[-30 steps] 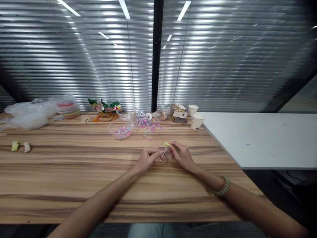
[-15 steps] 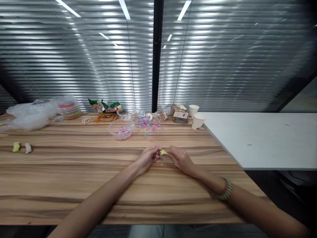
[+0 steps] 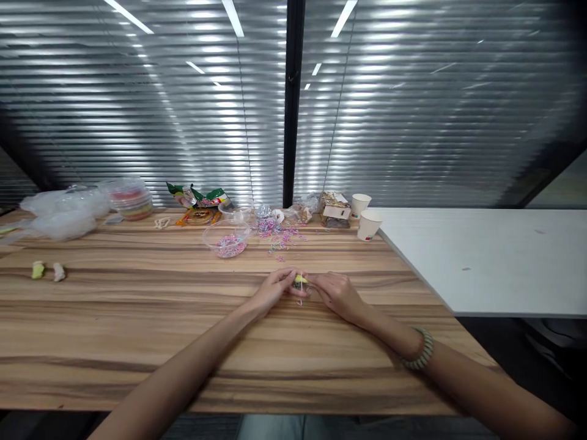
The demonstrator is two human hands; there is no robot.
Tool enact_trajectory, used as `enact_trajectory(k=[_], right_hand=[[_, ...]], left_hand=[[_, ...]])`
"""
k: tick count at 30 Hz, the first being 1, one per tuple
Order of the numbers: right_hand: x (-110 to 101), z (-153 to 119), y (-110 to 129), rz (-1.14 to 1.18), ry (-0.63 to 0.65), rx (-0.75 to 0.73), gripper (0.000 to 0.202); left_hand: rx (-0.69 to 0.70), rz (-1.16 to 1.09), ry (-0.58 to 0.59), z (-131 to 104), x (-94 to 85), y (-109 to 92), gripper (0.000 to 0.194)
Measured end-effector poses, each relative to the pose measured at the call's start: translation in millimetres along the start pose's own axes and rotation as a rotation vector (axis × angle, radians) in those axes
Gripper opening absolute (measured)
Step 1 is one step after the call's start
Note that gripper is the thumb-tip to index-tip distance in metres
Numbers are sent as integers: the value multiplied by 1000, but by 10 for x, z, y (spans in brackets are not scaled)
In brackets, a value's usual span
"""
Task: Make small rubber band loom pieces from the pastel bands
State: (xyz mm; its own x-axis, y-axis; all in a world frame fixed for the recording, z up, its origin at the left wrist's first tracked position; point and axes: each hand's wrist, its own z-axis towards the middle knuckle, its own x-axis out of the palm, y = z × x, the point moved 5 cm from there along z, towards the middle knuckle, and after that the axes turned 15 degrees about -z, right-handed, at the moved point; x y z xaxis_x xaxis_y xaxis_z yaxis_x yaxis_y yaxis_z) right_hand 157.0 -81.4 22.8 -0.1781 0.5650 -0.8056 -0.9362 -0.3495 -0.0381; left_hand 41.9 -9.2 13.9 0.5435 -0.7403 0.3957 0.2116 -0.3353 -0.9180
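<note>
Between my two hands, above the wooden table, is a small soft-looking yellow piece [image 3: 300, 278]; a thin pale strip crosses it and something greyish shows below. My left hand [image 3: 273, 292] is closed around its left side, fingers curled. From the right, my right hand [image 3: 338, 296] pinches at its edge with thumb and forefinger. Exactly how the fingertips grip it is too small to see. Just below the fingers a little pink loop [image 3: 299, 302] lies on the table. A beaded bracelet [image 3: 422, 349] circles my right wrist.
Beyond my hands are a clear bowl [image 3: 213, 244] of pink bits and a scattered pile [image 3: 282, 235] of them. Two paper cups [image 3: 369, 226] stand right of a small box [image 3: 336, 211]. Plastic bags [image 3: 64, 214], stacked tubs [image 3: 131, 201] and yellow and whitish lumps [image 3: 38, 270] lie left.
The yellow piece, earlier stretched toward my right fingers, now sits more compactly, with the pale strip upright across it. My left fingers have shifted slightly around it.
</note>
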Motion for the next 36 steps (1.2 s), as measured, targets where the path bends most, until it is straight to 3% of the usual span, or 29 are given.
enact_trajectory(k=[5,10,20,25,29,32,36], right_hand=[[-63,12,-9,187,-54,143,21],[-41,38,-63,442,22,384,15],[98,88,4,1097,145,507,23],[91,88,27,1213,157,566,23],[74,82,41,1236,204,606,23],[69,71,29,1254,207,641,24],[96,55,-2,1254,202,674,24]], left_hand=[[-37,21,28,7,-34,-2,44],[-14,-6,28,31,-35,-21,41],[174,162,32,-36,75,-95,34],[158,35,27,-4,52,-90,32],[202,-158,-111,44,-131,-134,26],[244,-246,-152,65,-226,-170,23],[260,-147,-163,55,-211,-168,25]])
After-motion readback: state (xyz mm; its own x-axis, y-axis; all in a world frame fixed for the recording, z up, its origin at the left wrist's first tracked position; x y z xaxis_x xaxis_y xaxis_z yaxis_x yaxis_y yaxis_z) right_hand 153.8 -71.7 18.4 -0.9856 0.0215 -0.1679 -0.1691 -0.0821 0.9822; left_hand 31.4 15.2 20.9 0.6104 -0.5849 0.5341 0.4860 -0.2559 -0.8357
